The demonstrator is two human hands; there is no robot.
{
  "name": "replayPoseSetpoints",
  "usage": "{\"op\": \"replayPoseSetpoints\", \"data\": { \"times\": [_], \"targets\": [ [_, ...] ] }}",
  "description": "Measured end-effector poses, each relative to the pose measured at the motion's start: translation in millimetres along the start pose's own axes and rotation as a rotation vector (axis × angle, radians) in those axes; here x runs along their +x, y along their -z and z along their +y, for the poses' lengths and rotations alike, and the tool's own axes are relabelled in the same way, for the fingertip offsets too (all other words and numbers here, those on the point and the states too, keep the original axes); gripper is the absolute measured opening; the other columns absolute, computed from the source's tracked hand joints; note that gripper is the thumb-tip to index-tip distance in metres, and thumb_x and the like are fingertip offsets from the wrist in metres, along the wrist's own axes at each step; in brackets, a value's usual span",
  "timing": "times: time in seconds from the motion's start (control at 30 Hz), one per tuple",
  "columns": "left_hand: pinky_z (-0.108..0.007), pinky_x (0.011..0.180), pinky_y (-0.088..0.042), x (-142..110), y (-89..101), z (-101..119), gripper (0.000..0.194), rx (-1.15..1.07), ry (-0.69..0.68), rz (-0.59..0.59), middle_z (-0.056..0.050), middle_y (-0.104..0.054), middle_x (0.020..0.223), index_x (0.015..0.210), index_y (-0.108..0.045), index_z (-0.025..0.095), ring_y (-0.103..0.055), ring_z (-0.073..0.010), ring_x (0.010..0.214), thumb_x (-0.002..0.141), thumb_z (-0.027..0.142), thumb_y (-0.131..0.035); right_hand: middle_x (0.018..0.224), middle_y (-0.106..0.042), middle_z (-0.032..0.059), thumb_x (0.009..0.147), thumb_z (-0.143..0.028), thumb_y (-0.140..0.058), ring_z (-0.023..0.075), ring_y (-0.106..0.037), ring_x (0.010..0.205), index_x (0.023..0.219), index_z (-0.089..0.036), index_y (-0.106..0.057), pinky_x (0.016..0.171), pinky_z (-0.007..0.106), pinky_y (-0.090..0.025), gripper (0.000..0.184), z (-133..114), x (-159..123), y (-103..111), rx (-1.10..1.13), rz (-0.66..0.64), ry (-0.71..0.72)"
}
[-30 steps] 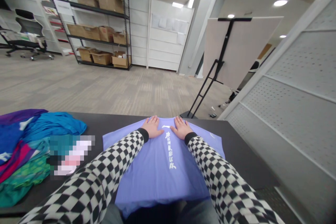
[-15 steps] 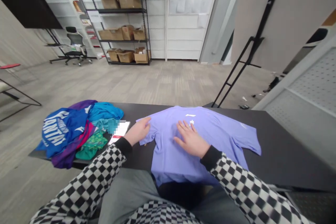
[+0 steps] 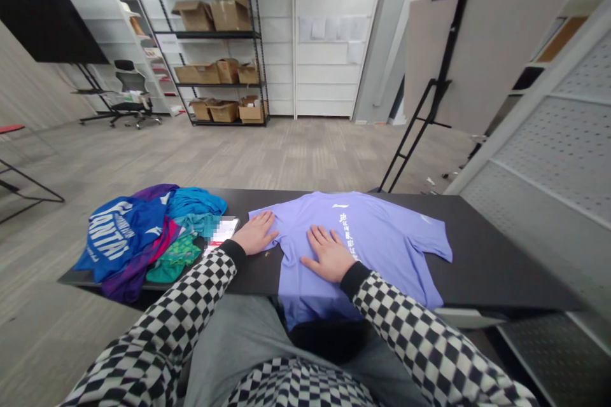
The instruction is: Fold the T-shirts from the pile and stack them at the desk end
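Observation:
A lavender T-shirt [image 3: 382, 235] lies spread on the dark table [image 3: 496, 254], its collar side away from me and its lower edge hanging over the near edge. White lettering runs down its middle. My left hand [image 3: 256, 233] rests flat on the sleeve at the left, fingers stretched out. On the body of the shirt, left of the lettering, my right hand [image 3: 329, 254] lies flat with its fingers spread, covering a little of the cloth. Neither hand grips anything.
Left on the table is a heap of clothes, with a blue printed shirt [image 3: 119, 235] on top and a green patterned garment [image 3: 174, 261] in front. A phone [image 3: 229, 227] lies beside my left wrist. A grey perforated panel [image 3: 554, 159] borders the table's right side.
My left hand has flattened onto the sleeve. My right hand has shifted slightly left and down, uncovering more lettering. The camera view has tilted up a little.

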State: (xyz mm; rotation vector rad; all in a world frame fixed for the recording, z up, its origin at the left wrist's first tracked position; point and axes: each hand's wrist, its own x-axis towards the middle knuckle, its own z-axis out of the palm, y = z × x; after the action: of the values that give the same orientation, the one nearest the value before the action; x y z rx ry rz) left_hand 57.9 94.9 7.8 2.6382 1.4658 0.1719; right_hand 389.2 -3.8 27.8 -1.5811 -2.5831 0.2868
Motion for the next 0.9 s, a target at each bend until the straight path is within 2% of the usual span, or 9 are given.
{"op": "replayPoseSetpoints", "data": {
  "times": [0.13, 0.23, 0.3, 0.37, 0.47, 0.57, 0.67, 0.77, 0.9],
  "targets": [
    [-0.057, 0.139, -0.034, 3.6, 12.1, -7.1, 0.077, 0.007, -0.06, -0.031, -0.023, -0.037, 0.184, 0.175, -0.047, 0.008, -0.036, -0.0378, 0.173, 0.115, 0.056, -0.042, 0.19, -0.022, 0.0185, 0.109, -0.084, -0.032, 0.0375, -0.019, 0.178, 0.183, -0.013, -0.032, 0.142, 0.062, -0.012, 0.102, -1.8, 0.7, 2.2, 0.001, -0.012, -0.008],
    [-0.06, 0.138, -0.034, 1.7, 25.4, 3.5, 0.07, 0.029, -0.045, 0.018, -0.024, -0.043, 0.181, 0.171, -0.053, 0.009, -0.04, -0.0393, 0.17, 0.114, 0.05, -0.046, 0.191, -0.02, 0.0181, 0.109, -0.084, -0.032, 0.0373, -0.019, 0.178, 0.183, -0.013, -0.031, 0.143, 0.061, -0.011, 0.103, -2.8, 1.1, 3.9, 0.001, -0.03, -0.017],
    [-0.063, 0.138, -0.033, -6.1, 33.5, 23.4, 0.066, 0.029, -0.007, 0.132, -0.025, -0.047, 0.178, 0.168, -0.056, 0.008, -0.043, -0.041, 0.168, 0.113, 0.044, -0.049, 0.191, -0.019, 0.0182, 0.109, -0.083, -0.033, 0.0374, -0.019, 0.178, 0.183, -0.012, -0.031, 0.142, 0.061, -0.011, 0.103, -3.6, 1.5, 4.8, -0.002, -0.032, -0.023],
    [-0.057, 0.135, -0.039, -21.2, 38.6, 52.8, 0.058, -0.029, 0.0, 0.288, -0.024, -0.057, 0.171, 0.162, -0.061, 0.01, -0.053, -0.0379, 0.162, 0.113, 0.039, -0.05, 0.191, -0.02, 0.0181, 0.109, -0.083, -0.034, 0.0374, -0.019, 0.178, 0.183, -0.012, -0.031, 0.143, 0.061, -0.011, 0.103, -4.1, 1.7, 4.9, -0.006, -0.026, -0.023],
    [-0.042, 0.114, -0.054, -54.6, 36.3, 104.5, 0.035, -0.165, 0.02, 0.411, -0.015, -0.081, 0.131, 0.13, -0.078, 0.019, -0.075, -0.0291, 0.125, 0.114, 0.037, -0.052, 0.191, -0.02, 0.0178, 0.109, -0.083, -0.034, 0.0376, -0.018, 0.178, 0.184, -0.012, -0.03, 0.143, 0.061, -0.011, 0.103, -4.1, 1.7, 3.9, -0.015, -0.021, -0.017],
    [-0.04, 0.092, -0.054, -86.5, 23.9, 146.9, 0.033, -0.177, 0.136, 0.318, -0.008, -0.08, 0.095, 0.097, -0.077, 0.025, -0.076, -0.0273, 0.096, 0.114, 0.045, -0.058, 0.19, -0.022, 0.0182, 0.109, -0.083, -0.033, 0.0373, -0.019, 0.178, 0.183, -0.013, -0.031, 0.142, 0.062, -0.013, 0.102, -3.6, 1.3, 2.6, -0.022, -0.005, -0.006],
    [-0.04, 0.089, -0.05, -102.9, 10.9, 168.0, 0.025, -0.132, 0.246, 0.246, -0.008, -0.08, 0.098, 0.102, -0.077, 0.025, -0.074, -0.029, 0.099, 0.109, 0.048, -0.068, 0.19, -0.023, 0.0184, 0.11, -0.081, -0.034, 0.0374, -0.021, 0.177, 0.183, -0.013, -0.032, 0.142, 0.062, -0.014, 0.1, -3.3, 1.3, 1.9, -0.031, 0.014, -0.004],
    [-0.04, 0.089, -0.047, -105.9, 5.7, 169.9, 0.016, -0.121, 0.273, 0.233, -0.008, -0.08, 0.1, 0.101, -0.076, 0.026, -0.072, -0.0285, 0.102, 0.108, 0.036, -0.066, 0.19, -0.024, 0.0179, 0.11, -0.081, -0.035, 0.038, -0.021, 0.177, 0.183, -0.013, -0.032, 0.142, 0.062, -0.014, 0.099, -3.1, 2.2, 1.3, -0.035, 0.012, -0.01],
    [-0.038, 0.089, -0.046, -106.8, 10.5, 161.8, 0.019, -0.174, 0.307, 0.228, -0.006, -0.079, 0.097, 0.097, -0.075, 0.025, -0.071, -0.0266, 0.098, 0.109, 0.029, -0.061, 0.19, -0.025, 0.0179, 0.11, -0.081, -0.035, 0.0376, -0.022, 0.177, 0.182, -0.014, -0.034, 0.142, 0.061, -0.014, 0.099, -2.6, 2.9, 0.0, -0.023, 0.022, -0.01]
  ]
}}
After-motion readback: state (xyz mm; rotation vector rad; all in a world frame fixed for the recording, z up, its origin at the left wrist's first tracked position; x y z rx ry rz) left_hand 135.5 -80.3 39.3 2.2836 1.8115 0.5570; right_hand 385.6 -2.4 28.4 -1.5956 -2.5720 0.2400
